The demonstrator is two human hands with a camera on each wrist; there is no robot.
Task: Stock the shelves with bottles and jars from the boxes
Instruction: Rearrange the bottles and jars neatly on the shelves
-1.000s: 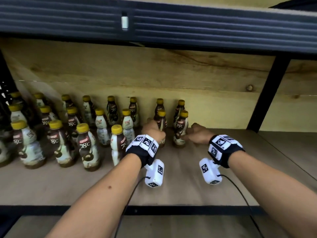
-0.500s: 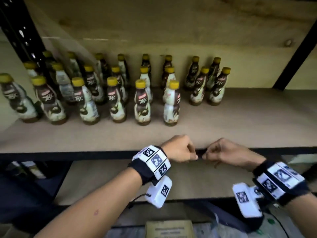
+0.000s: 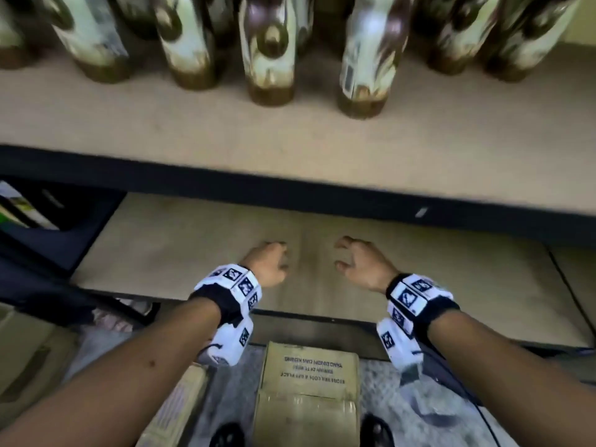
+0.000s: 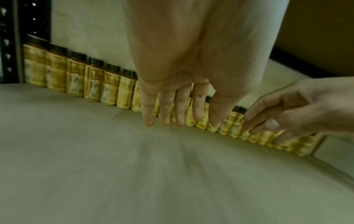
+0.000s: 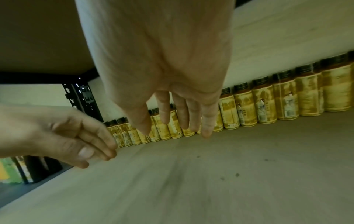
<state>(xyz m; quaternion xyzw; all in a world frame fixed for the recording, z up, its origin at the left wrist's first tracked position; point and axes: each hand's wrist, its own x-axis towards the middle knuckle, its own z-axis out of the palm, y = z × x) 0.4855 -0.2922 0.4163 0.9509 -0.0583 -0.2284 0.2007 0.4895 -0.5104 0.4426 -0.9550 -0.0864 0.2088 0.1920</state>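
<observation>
Bottles (image 3: pixel 269 53) on the upper shelf (image 3: pixel 290 140) are already stocked: brown-and-cream drink bottles standing upright in rows, well above and beyond our hands. A second row, yellow-labelled bottles (image 5: pixel 264 104), lines the back wall of the lower shelf (image 3: pixel 193 240), far side from our fingertips.

Left hand (image 3: pixel 267 264) and right hand (image 3: pixel 362 264) hang over the lower shelf board, near each other, not touching. Both are empty, fingers loosely bent and pointing down, slightly apart. Wrist views show nothing pinched.

Next stock likely sits in the cardboard box (image 3: pixel 309 391) on the floor between our forearms, below the shelf edge. Flaps look closed; contents not visible.

Handling guess: full plastic bottles, moderately heavy for their size, fairly stiff walls, shrink-sleeve label probably slick. We'd grab around the mid-body or just below the shoulder, not the cap. Tall and narrow, so they tip easily; set down flat and clear of neighbours to avoid a domino run.
</observation>
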